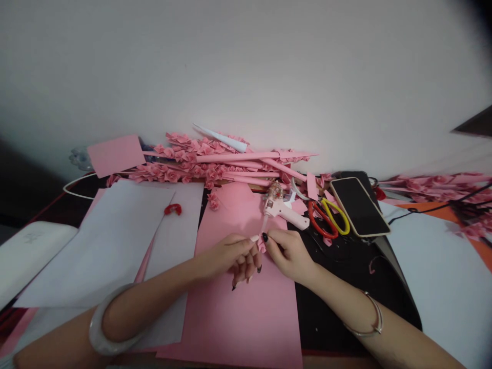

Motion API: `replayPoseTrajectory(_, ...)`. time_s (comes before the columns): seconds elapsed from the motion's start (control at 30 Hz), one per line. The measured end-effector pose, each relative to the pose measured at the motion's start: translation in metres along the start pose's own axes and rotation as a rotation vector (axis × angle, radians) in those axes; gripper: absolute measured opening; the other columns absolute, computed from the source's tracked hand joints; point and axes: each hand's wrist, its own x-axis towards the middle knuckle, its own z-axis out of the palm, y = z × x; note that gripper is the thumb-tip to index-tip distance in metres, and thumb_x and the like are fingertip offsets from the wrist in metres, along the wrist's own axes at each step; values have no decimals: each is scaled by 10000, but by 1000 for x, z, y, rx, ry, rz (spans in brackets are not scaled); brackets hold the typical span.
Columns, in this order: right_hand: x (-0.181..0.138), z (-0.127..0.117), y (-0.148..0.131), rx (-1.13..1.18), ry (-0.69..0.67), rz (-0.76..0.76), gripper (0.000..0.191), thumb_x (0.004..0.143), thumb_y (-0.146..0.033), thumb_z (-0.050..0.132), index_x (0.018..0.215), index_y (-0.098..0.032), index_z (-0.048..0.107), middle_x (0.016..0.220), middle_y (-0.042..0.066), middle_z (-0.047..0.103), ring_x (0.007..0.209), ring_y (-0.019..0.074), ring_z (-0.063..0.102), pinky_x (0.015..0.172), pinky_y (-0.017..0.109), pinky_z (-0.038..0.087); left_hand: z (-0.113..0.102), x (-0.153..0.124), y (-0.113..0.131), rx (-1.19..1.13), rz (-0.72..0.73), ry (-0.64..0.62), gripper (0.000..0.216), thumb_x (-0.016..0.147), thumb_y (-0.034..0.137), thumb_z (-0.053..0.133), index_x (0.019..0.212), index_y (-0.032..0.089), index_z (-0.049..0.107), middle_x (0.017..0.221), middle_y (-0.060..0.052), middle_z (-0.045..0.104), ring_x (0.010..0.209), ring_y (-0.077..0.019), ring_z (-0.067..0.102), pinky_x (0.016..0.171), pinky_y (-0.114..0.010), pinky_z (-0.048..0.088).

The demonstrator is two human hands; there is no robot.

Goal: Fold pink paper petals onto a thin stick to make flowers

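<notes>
My left hand [234,256] and my right hand [290,253] meet over a large pink paper sheet [246,312]. Both pinch a small folded pink paper piece [263,244] between their fingertips. The fingers of each hand are curled closed around it. Just beyond the hands lies a pink glue gun [282,209], its nozzle pointing toward the paper piece. A pale bangle sits on my left wrist and a thin bracelet on my right.
White sheets [115,230] lie to the left with a small red scrap [172,208]. A pile of pink paper flowers and rolled pink sticks [215,161] lines the wall. Red and yellow scissors [328,218] and a phone [359,206] lie at right.
</notes>
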Motion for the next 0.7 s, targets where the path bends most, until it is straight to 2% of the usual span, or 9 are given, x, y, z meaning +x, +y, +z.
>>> replayPoseTrajectory(0.1,0,0,0,-3,1,-11,302,855,-118,393,578,-200,303,514,-68,281,447,74,283,460,231,218,-1,0,1,-110,-10,-36,458,902,478,370,729,117,591,535,-16,573,371,-74,475,347,-176,381)
replayPoseTrajectory(0.27,-1,0,1,-7,0,-24,303,866,-125,390,582,-198,314,522,-64,287,454,76,288,464,235,220,0,-1,4,-214,8,29,304,864,394,521,730,125,572,531,28,539,367,-39,433,367,-145,356)
replayPoseTrajectory(0.33,-1,0,1,-3,-5,-36,301,872,-133,386,584,-198,324,523,-62,289,457,80,290,464,236,223,0,0,4,-231,20,45,289,862,387,523,751,126,576,551,27,543,381,-42,455,377,-147,363)
replayPoseTrajectory(0.47,-1,0,1,13,-25,-48,309,897,-161,362,592,-201,333,525,-56,306,463,87,312,470,236,248,2,2,2,-177,31,64,370,850,463,509,703,127,555,532,15,553,356,-49,455,362,-164,379)
replayPoseTrajectory(0.57,-2,0,0,53,-53,-63,304,918,-195,346,615,-198,365,537,-48,340,471,94,336,477,235,270,3,3,0,-78,37,84,352,795,468,590,688,137,536,494,34,534,348,-53,453,341,-160,371)
replayPoseTrajectory(0.7,-3,-1,0,147,-64,-30,333,955,-287,324,647,-192,407,548,-39,376,479,102,364,488,236,300,3,4,-3,-22,76,87,356,813,477,562,693,145,515,504,41,537,351,-52,470,337,-157,376)
